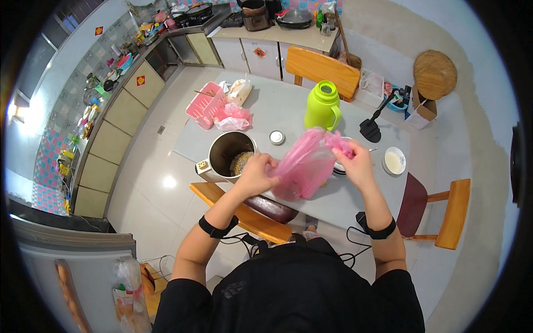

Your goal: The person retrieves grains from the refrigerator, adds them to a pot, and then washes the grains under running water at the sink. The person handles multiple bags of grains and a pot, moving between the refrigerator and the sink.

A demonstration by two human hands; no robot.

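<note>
A thin pink plastic bag (pixel 302 166) is stretched between my two hands over the table's near edge. My left hand (pixel 259 174) pinches its left side, and my right hand (pixel 354 161) grips the bunched top on the right. What the bag holds is too blurred to tell. Just left of my left hand stands a steel soymilk-maker jug (pixel 220 150) with a handle. Dry beans or grains (pixel 240 163) lie in its bottom. Behind my right hand, a bowl is mostly hidden by the bag and fingers.
On the table (pixel 275 108) stand a lime-green thermos jug (pixel 320 106), a small white-lidded jar (pixel 277 137), a pink plastic basket (pixel 204 109), crumpled plastic bags (pixel 234 117) and a white bowl (pixel 394 160) of pale liquid. Wooden chairs (pixel 322 68) surround it; one chair back (pixel 233 210) is close before me.
</note>
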